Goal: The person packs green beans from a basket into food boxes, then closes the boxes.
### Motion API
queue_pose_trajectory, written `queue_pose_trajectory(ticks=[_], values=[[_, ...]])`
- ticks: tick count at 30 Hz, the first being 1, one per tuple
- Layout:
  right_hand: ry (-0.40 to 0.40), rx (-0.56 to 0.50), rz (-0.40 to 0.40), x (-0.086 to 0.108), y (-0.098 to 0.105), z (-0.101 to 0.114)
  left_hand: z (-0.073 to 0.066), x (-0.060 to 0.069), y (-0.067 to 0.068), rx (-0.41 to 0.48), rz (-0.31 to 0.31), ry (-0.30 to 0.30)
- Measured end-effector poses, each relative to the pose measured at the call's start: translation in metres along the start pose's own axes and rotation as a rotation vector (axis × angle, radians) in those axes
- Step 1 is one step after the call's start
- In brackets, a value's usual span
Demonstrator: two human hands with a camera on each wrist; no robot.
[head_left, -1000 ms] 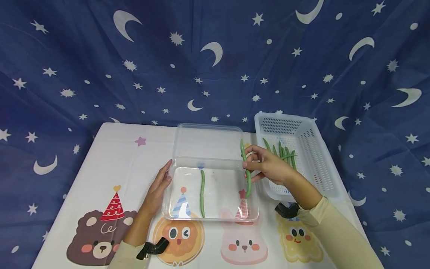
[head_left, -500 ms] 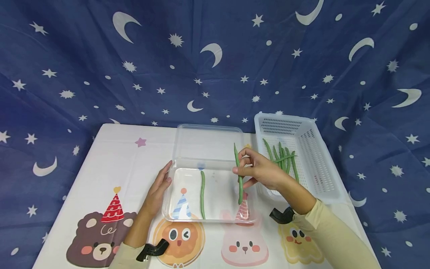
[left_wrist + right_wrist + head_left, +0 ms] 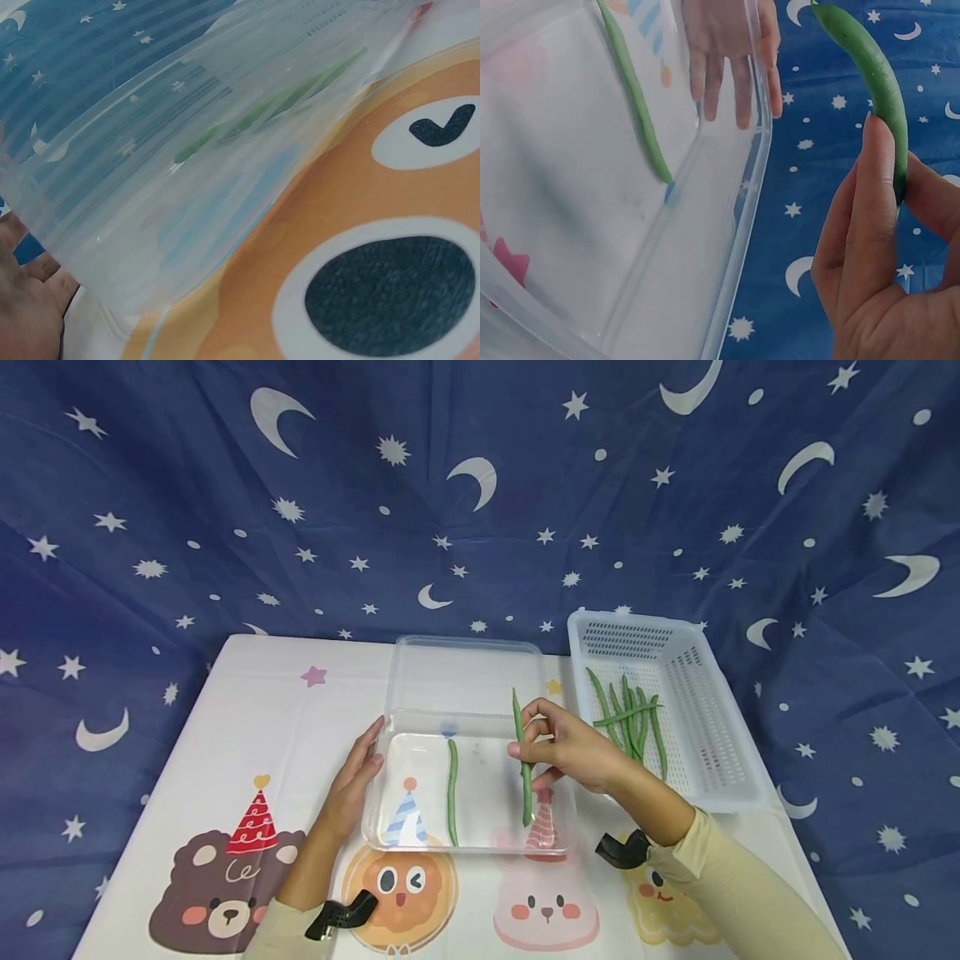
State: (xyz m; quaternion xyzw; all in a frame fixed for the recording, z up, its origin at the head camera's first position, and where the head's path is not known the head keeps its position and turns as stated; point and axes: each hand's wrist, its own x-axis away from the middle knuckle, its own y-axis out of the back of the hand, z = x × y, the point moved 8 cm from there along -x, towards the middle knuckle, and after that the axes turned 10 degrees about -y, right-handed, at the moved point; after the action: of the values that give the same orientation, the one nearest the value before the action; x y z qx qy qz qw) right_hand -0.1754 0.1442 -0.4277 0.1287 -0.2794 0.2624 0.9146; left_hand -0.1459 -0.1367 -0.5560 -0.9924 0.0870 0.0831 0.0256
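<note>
Green shows first in the head view: a held bean [image 3: 527, 802], just right of the frame's centre, over the right part of a clear box [image 3: 465, 851]. The right hand [image 3: 566, 747] pinches it between thumb and fingers; whether its lower end touches the box floor, I cannot tell. A second, the lying bean [image 3: 452, 793], rests inside, left of the box's middle. At lower left of centre, the left hand [image 3: 352, 787] rests against the box's left wall, fingers extended. The basket [image 3: 693, 727], right of centre, contains at least six loose beans [image 3: 659, 739], one laid across others; overlap makes the exact count uncertain. So: one box, one basket, one flat clear lid [image 3: 465, 672] behind the box, two hands. The step in hand appears to be moving beans singly from basket to box; the next move would call for lowering the held bean inside the rim and loosening the pinch.

Left wrist view: one blurred bean slants across upper centre, behind the clear wall; part of the left hand shows at lower left.

Right wrist view: the held bean curves down the upper right, pinched; the lying bean is upper left; at top centre, straight left-hand fingers, slightly spread, meet the wall.
</note>
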Motion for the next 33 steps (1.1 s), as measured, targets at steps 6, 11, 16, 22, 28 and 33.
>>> queue_pose_trajectory(ticks=[6, 11, 16, 22, 28, 33], values=[[0.003, 0.003, -0.002, 0.000, -0.002, 0.002, 0.000, 0.000, 0.001, -0.007, 0.000, -0.004], [0.002, 0.015, -0.009, 0.000, -0.003, 0.002, 0.000, -0.001, 0.000, 0.008, -0.001, -0.007], [0.001, 0.027, -0.005, 0.001, -0.006, 0.002, -0.001, -0.001, 0.000, 0.013, 0.003, -0.009], [-0.007, 0.037, 0.002, -0.001, -0.009, 0.000, 0.000, -0.001, 0.000, 0.013, 0.004, -0.005], [-0.006, 0.033, -0.001, -0.001, -0.010, 0.000, -0.002, -0.001, -0.001, 0.008, 0.008, -0.019], [0.002, 0.026, 0.008, -0.003, -0.012, 0.002, -0.001, -0.001, -0.001, 0.013, 0.007, -0.019]])
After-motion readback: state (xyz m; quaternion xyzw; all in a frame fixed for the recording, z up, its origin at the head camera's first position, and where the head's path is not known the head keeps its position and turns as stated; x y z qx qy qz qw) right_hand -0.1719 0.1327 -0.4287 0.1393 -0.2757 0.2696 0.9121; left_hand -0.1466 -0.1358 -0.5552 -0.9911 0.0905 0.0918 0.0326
